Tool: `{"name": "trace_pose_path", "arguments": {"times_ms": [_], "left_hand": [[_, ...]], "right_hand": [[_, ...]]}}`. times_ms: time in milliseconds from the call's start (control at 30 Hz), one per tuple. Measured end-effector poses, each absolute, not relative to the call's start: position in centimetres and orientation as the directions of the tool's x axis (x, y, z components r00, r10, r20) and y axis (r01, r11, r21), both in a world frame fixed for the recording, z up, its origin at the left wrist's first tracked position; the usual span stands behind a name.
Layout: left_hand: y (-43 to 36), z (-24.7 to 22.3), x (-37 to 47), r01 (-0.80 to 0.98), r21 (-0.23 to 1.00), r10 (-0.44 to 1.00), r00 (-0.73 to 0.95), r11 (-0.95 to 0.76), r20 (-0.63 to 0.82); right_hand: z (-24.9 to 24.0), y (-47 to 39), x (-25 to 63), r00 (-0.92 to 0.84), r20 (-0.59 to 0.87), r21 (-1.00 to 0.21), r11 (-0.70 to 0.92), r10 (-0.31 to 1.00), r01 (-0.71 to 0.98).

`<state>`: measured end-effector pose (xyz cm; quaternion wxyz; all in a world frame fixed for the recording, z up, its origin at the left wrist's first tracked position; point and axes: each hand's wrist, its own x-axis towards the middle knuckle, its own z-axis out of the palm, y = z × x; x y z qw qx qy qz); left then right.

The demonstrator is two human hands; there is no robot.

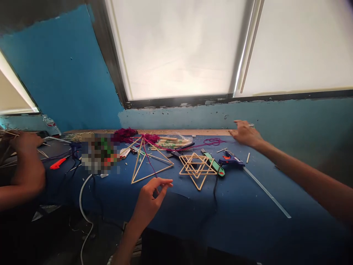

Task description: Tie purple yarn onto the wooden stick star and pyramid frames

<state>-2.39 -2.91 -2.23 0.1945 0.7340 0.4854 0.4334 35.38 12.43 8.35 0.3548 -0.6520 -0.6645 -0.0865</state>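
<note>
My left hand [153, 195] is at the table's front edge, with thumb and forefinger pinched on a strand of purple yarn [147, 156]. The strand runs up to the tip of a pyramid frame of thin wooden sticks [134, 171], just beyond that hand. Over the back right of the table, my right hand [245, 134] is raised with its forefinger stretched and thumb apart; no held thing shows in it. Loose loops of purple yarn [213, 141] lie to its left. Between my hands rests a star-shaped stick frame [198, 171].
A blue glue gun [233, 159] with a long clear glue stick [267, 193] lies right of the star, beside a green-handled cutter [216, 165]. Behind are black scissors [176, 152], bundled sticks [171, 142] and red-purple yarn [125, 134]. Another person's arm [30, 173] is at left.
</note>
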Motion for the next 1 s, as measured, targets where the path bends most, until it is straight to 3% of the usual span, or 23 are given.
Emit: {"name": "trace_pose_path", "arguments": {"times_ms": [133, 267, 500, 600, 800, 1000], "left_hand": [[-2.6, -3.0, -4.4, 0.757, 0.554, 0.846, -0.004, -0.346, 0.534], [-2.7, -2.8, -6.2, 0.845, 0.498, 0.844, -0.115, -0.194, 0.524], [-2.1, -0.9, -6.5, 0.888, 0.319, 0.911, 0.214, -0.332, 0.352], [-1.2, -0.5, -6.5, 0.889, 0.260, 0.899, 0.282, -0.376, 0.335], [-0.4, -0.8, -6.5, 0.910, 0.186, 0.886, 0.285, -0.370, 0.366], [-2.2, -0.6, -7.8, 0.952, 0.205, 0.901, 0.124, -0.226, 0.416]], "right_hand": [[5.1, 9.6, 30.9, -0.299, 0.470, -0.191, 0.427, 0.830, 0.884], [3.1, 7.5, 27.8, -0.561, 0.317, -0.162, 0.627, 0.764, 0.762], [2.4, 7.4, 26.9, -0.608, 0.299, -0.193, 0.671, 0.736, 0.716], [2.5, 7.2, 26.9, -0.612, 0.306, -0.213, 0.679, 0.730, 0.703], [4.1, 5.0, 25.8, -0.615, 0.372, -0.188, 0.705, 0.695, 0.683], [4.8, 2.2, 21.9, -0.652, 0.390, -0.231, 0.754, 0.651, 0.615]]}}
